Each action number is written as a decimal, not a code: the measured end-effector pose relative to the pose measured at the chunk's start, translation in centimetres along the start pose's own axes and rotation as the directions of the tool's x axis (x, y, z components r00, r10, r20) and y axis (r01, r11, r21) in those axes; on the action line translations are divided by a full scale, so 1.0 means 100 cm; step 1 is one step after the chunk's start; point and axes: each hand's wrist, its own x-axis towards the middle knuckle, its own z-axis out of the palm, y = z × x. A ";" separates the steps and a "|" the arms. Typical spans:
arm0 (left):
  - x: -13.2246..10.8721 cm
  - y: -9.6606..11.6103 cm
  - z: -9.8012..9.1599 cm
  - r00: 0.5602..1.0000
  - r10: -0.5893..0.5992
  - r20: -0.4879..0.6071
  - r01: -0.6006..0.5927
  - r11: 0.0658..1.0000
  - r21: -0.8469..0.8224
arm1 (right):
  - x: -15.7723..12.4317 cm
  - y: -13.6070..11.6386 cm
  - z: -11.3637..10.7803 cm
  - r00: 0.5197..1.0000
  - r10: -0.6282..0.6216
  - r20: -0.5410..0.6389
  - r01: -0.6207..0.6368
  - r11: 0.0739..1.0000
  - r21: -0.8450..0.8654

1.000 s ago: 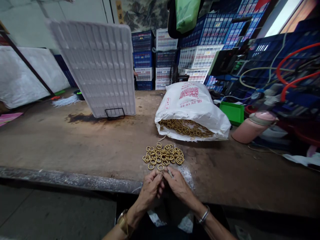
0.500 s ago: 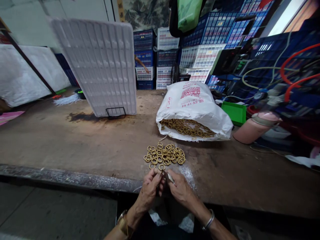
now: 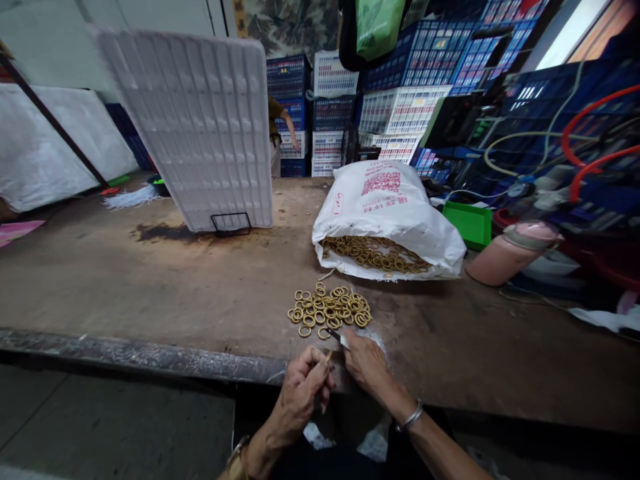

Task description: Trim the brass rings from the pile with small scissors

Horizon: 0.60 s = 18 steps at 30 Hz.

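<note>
My left hand (image 3: pixel 306 383) is closed near the table's front edge, pinching a brass-coloured ring (image 3: pixel 329 357) that shows only in part. My right hand (image 3: pixel 367 362) is closed around a slim tool (image 3: pixel 341 338) with a pale grip and a dark, narrow tip; its exact kind is unclear. The tip reaches a loose ring (image 3: pixel 324 333) at the near side of a pile of brass-coloured rings (image 3: pixel 333 308). That pile lies on the wooden table just beyond both hands.
Behind the pile lies a white woven sack (image 3: pixel 380 213), its open mouth full of rings. A ribbed pale panel (image 3: pixel 200 133) stands in a black wire holder (image 3: pixel 230 224). Rightward are a green tray (image 3: pixel 467 225) and pink bottle (image 3: pixel 515 252). A person's arm (image 3: pixel 289 125) shows beyond.
My right hand has moved forward with the tool, its tip now over the near ring. My left hand has drawn slightly back. The person behind the panel shows more.
</note>
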 end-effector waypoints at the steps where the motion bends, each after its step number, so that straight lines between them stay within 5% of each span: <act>1: -0.001 0.000 0.000 1.000 -0.015 0.011 0.015 0.999 -0.047 | 0.003 0.001 0.001 1.000 0.014 -0.025 -0.014 1.000 -0.013; 10: 0.006 -0.006 -0.014 0.997 -0.026 -0.076 0.005 0.965 -0.262 | 0.018 -0.019 0.007 0.998 -0.016 -0.063 0.016 1.000 -0.008; 18: 0.010 -0.002 -0.025 0.976 -0.199 -0.088 0.135 0.870 -0.474 | 0.024 -0.012 0.010 0.998 0.031 -0.050 -0.033 0.999 -0.028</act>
